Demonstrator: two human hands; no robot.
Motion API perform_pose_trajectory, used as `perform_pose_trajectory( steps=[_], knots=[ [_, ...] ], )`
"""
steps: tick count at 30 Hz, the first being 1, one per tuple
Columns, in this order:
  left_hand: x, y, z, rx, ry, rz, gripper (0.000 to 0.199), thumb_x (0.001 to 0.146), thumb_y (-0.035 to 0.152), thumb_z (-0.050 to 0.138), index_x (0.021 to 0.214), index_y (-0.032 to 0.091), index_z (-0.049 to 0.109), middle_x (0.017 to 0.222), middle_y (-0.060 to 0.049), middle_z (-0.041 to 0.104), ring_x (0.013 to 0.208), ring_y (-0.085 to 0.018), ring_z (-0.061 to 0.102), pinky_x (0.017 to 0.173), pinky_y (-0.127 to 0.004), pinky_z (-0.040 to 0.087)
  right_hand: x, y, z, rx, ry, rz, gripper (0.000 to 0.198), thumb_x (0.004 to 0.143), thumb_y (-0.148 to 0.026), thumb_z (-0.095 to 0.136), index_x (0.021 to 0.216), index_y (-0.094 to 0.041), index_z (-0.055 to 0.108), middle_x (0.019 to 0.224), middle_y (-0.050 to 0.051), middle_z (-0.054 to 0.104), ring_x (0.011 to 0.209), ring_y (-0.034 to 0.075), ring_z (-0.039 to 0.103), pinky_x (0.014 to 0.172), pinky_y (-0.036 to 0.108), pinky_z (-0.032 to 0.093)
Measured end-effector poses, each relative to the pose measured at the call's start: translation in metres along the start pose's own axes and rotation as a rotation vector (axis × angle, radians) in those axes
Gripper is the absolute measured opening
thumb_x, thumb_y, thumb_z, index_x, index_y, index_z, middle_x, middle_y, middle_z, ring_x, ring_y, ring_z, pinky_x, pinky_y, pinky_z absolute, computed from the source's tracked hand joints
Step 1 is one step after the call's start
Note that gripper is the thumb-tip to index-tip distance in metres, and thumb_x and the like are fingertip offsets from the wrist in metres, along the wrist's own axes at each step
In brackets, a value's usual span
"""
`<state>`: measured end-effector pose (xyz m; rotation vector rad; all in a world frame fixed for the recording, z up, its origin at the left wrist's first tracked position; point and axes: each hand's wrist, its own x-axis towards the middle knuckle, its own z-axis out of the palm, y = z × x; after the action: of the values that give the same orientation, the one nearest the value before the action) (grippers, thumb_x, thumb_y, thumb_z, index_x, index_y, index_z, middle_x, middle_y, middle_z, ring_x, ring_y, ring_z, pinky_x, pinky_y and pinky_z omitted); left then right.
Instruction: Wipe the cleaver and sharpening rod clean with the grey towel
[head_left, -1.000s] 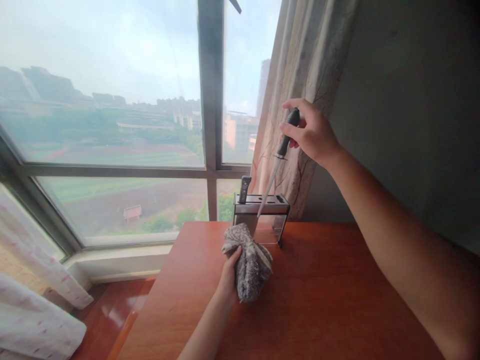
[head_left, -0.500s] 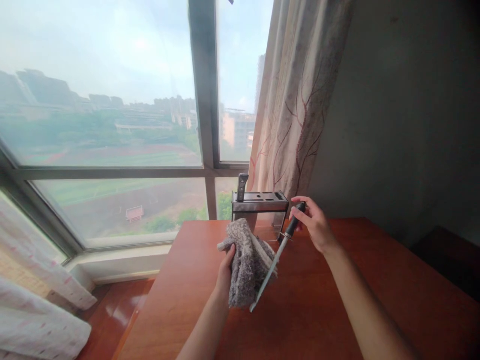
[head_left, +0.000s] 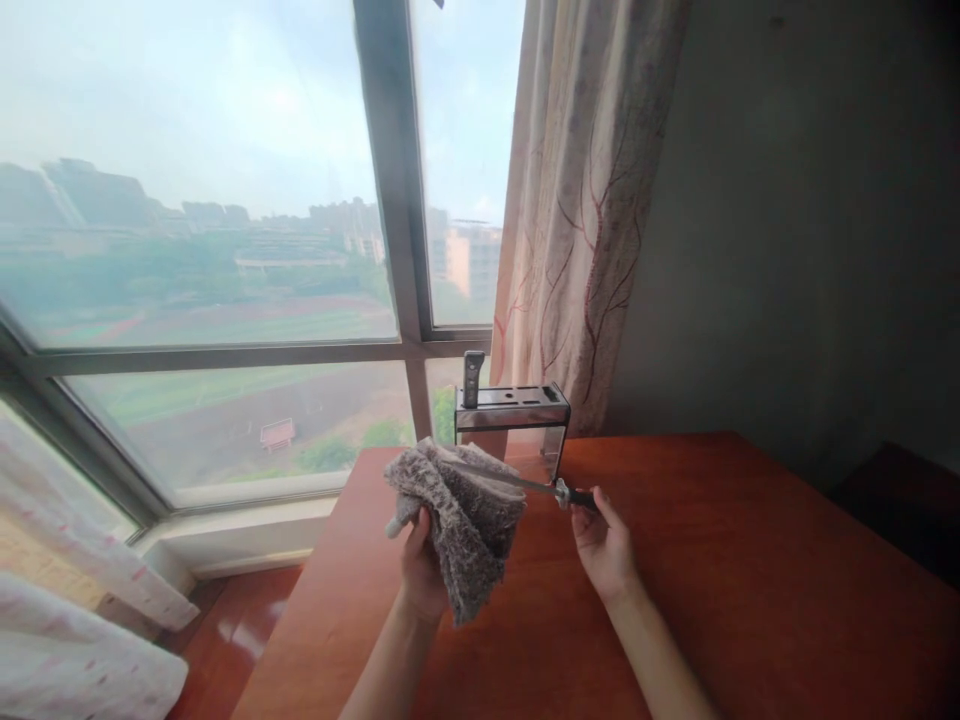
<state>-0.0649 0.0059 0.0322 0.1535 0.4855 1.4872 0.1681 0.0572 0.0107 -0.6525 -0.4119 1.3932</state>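
My left hand (head_left: pixel 424 575) is closed around a grey fluffy cloth (head_left: pixel 480 540), thumb on its near side, holding it above the table. In my right hand (head_left: pixel 604 545) is a sharpening steel (head_left: pixel 574 495), gripped by its black handle between thumb and fingers. Its metal rod points left, close to level, and runs into the upper folds of the cloth; the tip is hard to make out there. Just behind the hands stands a knife block (head_left: pixel 514 412) with a slotted metal top and clear sides. One knife (head_left: pixel 472 378) is in its left slot, handle up.
The reddish-brown wooden table (head_left: pixel 712 560) spreads under both hands, its left edge dropping to the floor. A large window (head_left: pixel 225 350) fills the left and back, with a curtain (head_left: pixel 577 220) behind the block. A dark wall (head_left: pixel 772 250) is at right.
The sharpening steel has swung from a steep slant, tip down, to nearly level against the cloth. My right hand has come lower and nearer; my left hand and the cloth have shifted left.
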Motion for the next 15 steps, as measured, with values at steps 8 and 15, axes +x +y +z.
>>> perform_pose_trajectory(
  steps=[8,15],
  knots=[
    [0.006,0.004,0.01,0.0,0.073,0.132,0.02,0.082,0.019,0.061,0.099,0.023,0.07,0.088,-0.001,0.076,0.102,-0.024,0.067,0.1,-0.036,0.046,-0.016,-0.001,0.011,-0.022,-0.159,0.018,0.022,0.068,-0.025,0.08,0.083,-0.024,0.063,0.092,-0.003,0.072,0.084,0.014,0.071,0.076,0.022,0.059],
    [0.007,0.008,0.014,-0.029,0.114,0.202,0.03,0.088,0.019,0.054,0.115,0.022,0.065,0.093,-0.003,0.076,0.095,-0.023,0.069,0.097,-0.035,0.049,-0.03,0.001,0.021,-0.132,-0.313,0.083,0.025,0.07,-0.029,0.078,0.083,-0.024,0.058,0.093,-0.003,0.067,0.083,0.015,0.069,0.077,0.028,0.057]
  ],
)
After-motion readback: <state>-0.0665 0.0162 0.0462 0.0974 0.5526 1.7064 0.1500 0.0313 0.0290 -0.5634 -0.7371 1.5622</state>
